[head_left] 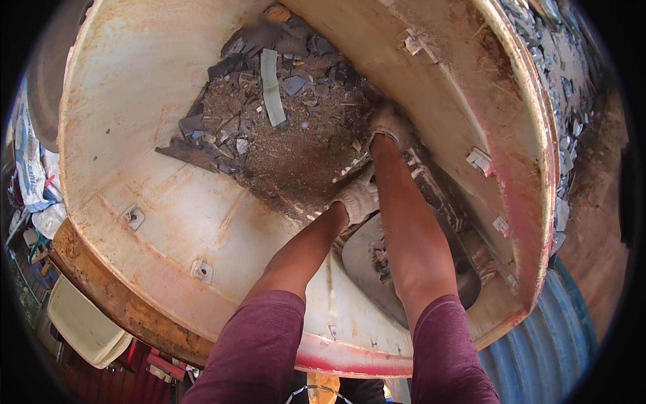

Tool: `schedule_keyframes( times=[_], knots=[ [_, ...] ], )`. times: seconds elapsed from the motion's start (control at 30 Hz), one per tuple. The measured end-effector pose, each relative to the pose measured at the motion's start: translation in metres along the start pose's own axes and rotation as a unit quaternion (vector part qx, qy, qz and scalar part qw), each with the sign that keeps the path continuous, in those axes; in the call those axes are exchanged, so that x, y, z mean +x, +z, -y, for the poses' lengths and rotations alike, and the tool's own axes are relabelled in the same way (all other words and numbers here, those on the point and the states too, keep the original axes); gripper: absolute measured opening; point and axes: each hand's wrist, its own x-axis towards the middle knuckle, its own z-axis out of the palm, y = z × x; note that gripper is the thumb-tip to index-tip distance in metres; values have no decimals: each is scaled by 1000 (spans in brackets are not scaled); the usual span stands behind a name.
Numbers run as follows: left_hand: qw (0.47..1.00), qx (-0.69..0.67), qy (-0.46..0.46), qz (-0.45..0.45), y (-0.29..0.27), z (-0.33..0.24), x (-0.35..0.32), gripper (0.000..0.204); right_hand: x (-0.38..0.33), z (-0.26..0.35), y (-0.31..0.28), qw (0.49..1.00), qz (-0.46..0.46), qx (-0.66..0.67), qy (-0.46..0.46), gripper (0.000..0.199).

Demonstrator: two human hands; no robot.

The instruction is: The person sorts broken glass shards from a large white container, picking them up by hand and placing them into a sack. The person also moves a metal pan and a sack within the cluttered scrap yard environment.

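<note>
- Reaching deep into the big rusty drum (155, 202), you have both gloved hands down among the debris heap (282, 135) at its bottom.
- Your left hand (358, 197) sits at the near edge of the heap, fingers curled under as if closing on a clump of the dirt and chips; what it has hold of, if anything, you cannot tell from this view.
- Your right hand (390, 124) is further in, against the drum wall, fingers bent and pressed into the rubble; whether they grip a piece is also hidden.
- The heap is brown, sawdust-like soil mixed with grey broken shards; a pale bent strip (271, 87) lies on top, well apart from both hands, and a dark flat slab (192, 153) lies at the heap's left edge.
- A dark metal pan (377, 269) rests under your forearms, just behind the left hand, with a few scraps already in it.
- Judged from this, the step in hand looks like scooping loose debris toward the pan.
- A next move would call for a firm handful and a short pull back over the pan's rim, minding sharp shard edges.
</note>
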Motion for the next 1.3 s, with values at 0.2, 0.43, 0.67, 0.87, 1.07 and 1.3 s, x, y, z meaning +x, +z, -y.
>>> schedule_keyframes(
  times=[0.2,0.43,0.67,0.87,1.07,1.3],
  knots=[
    [987,-156,19,-13,30,63,-10,36,-62,59,-22,890,315,188,-269,55],
    [954,101,160,233,-19,54,-26,56,-42,-49,-47,940,69,-96,-321,60],
    [863,48,117,489,-51,78,-140,47,-183,-125,28,971,83,-41,-219,71],
    [900,7,-164,404,-119,185,-152,42,-252,-80,29,961,272,-22,37,61],
    [988,-100,-93,68,-117,164,-35,34,-159,-67,-47,873,437,110,-186,35],
    [998,48,-5,49,-60,78,59,61,-39,-118,-34,972,-87,1,-217,50]
  ],
)
